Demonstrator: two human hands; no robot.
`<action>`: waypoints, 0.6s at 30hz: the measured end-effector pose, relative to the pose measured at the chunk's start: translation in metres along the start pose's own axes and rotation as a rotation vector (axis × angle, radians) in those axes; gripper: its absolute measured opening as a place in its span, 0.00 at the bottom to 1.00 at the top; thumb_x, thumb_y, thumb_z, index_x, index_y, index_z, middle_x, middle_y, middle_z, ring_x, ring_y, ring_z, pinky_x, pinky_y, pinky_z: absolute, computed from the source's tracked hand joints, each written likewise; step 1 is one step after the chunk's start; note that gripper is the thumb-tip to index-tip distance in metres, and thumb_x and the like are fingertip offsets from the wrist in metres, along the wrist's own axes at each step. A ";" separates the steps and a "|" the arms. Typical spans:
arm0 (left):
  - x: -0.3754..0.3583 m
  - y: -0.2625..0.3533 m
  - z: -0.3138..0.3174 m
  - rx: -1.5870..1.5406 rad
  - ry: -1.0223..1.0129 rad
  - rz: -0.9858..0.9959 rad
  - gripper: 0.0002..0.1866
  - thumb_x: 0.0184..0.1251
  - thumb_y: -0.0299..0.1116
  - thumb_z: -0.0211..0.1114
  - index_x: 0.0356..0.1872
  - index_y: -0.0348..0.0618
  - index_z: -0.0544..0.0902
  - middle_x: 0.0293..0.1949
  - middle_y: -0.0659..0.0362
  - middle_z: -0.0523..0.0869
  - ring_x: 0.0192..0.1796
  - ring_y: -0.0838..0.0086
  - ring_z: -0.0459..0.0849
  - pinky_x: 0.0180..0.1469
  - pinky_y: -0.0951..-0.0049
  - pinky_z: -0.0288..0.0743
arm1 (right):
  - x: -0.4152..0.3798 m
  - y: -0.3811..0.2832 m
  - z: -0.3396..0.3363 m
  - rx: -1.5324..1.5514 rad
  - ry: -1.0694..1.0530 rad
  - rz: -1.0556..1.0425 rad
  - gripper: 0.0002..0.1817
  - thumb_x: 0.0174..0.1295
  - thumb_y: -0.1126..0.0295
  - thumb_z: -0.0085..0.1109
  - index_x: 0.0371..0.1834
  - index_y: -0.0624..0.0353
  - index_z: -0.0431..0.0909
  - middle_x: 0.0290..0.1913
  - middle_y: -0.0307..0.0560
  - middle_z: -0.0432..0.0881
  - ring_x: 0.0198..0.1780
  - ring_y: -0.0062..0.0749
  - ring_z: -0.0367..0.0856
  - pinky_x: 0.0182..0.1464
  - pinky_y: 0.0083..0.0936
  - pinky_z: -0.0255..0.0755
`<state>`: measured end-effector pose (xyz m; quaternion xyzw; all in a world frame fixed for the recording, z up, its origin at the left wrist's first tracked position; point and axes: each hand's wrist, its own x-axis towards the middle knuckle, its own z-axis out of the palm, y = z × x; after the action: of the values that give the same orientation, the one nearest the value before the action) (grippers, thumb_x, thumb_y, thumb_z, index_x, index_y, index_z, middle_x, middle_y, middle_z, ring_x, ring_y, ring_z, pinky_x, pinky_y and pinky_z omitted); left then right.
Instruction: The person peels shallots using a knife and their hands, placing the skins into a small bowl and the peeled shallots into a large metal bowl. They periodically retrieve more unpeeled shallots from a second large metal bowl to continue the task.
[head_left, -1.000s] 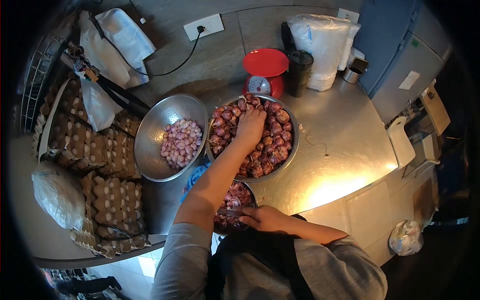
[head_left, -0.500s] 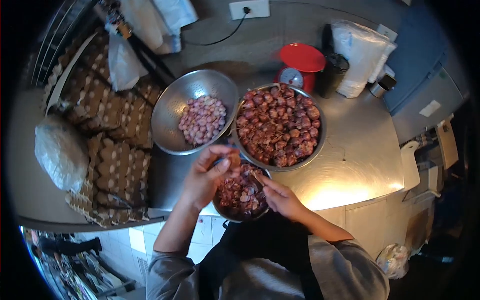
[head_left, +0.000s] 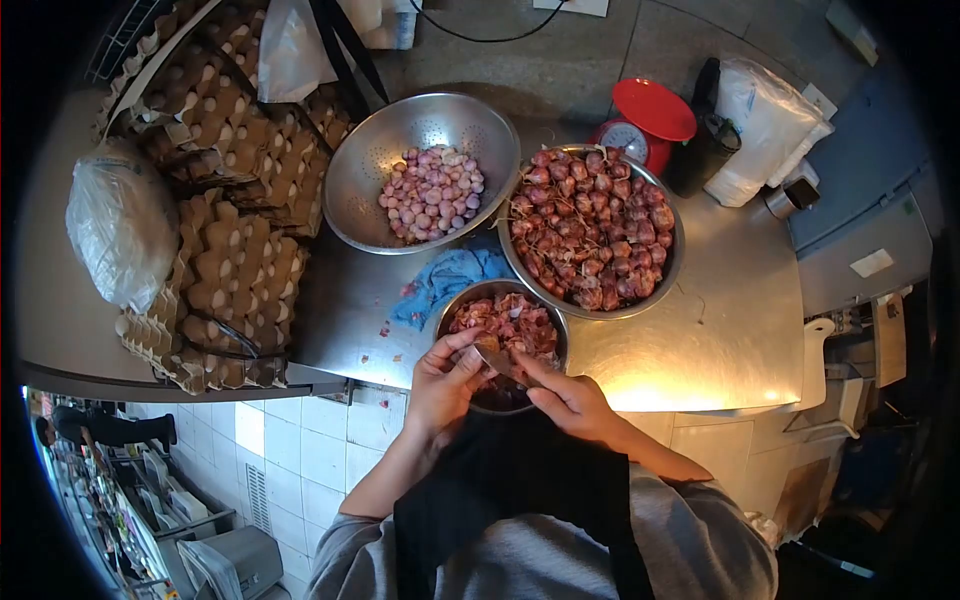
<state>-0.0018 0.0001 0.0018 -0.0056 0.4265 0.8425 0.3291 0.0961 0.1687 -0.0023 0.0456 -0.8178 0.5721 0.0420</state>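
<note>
Head view here: the left hand (head_left: 443, 388) is pinching a small onion (head_left: 486, 343) between thumb and fingertips, and the fingers are hiding part of it. The right hand (head_left: 570, 402) is wrapping round a knife (head_left: 499, 361), closed on the handle, and the blade is pointing in toward the onion. It's all happening right over the near side of a small metal bowl (head_left: 562, 334) that's holding a pile of loose reddish skins (head_left: 520, 325). Can't really tell if the blade is touching the onion or just sitting beside it.

Just beyond that bowl, off to the right, a big metal bowl (head_left: 679, 250) is sitting full of red onions in their skins (head_left: 590, 225). Left of it, a colander (head_left: 352, 165) is holding a bunch of paler pinkish bulbs (head_left: 432, 195). A crumpled blue cloth (head_left: 450, 282) is lying on the steel table (head_left: 735, 320) between the colander and the small bowl, with some bits of skin scattering nearby. A red scale (head_left: 655, 110) is standing behind the big bowl, with a dark cup (head_left: 702, 158) standing next to it. Over on the far left, egg trays (head_left: 235, 285) are stacking up beside a clear plastic bag (head_left: 120, 230).
</note>
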 end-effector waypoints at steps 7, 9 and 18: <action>-0.003 -0.013 0.004 0.019 -0.046 0.052 0.10 0.60 0.24 0.58 0.44 0.40 0.75 0.41 0.60 0.80 0.43 0.75 0.79 0.48 0.72 0.76 | 0.007 0.001 0.006 0.005 0.067 -0.045 0.25 0.62 0.66 0.49 0.63 0.52 0.59 0.54 0.52 0.72 0.51 0.42 0.75 0.49 0.24 0.69; -0.005 -0.012 0.009 0.017 0.004 0.036 0.09 0.60 0.24 0.58 0.43 0.39 0.75 0.41 0.59 0.80 0.42 0.76 0.79 0.47 0.72 0.76 | 0.008 0.004 0.007 -0.002 0.069 -0.055 0.24 0.62 0.66 0.48 0.63 0.53 0.60 0.55 0.54 0.71 0.53 0.42 0.74 0.51 0.25 0.68; 0.000 -0.022 0.011 0.137 0.044 0.051 0.13 0.61 0.25 0.58 0.47 0.39 0.74 0.41 0.60 0.79 0.43 0.76 0.78 0.47 0.74 0.75 | 0.021 0.008 0.015 0.215 0.191 -0.038 0.16 0.64 0.68 0.47 0.54 0.57 0.62 0.34 0.42 0.72 0.34 0.26 0.73 0.39 0.19 0.68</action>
<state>0.0138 0.0173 -0.0065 0.0091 0.4904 0.8190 0.2978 0.0736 0.1564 -0.0128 0.0105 -0.7430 0.6573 0.1254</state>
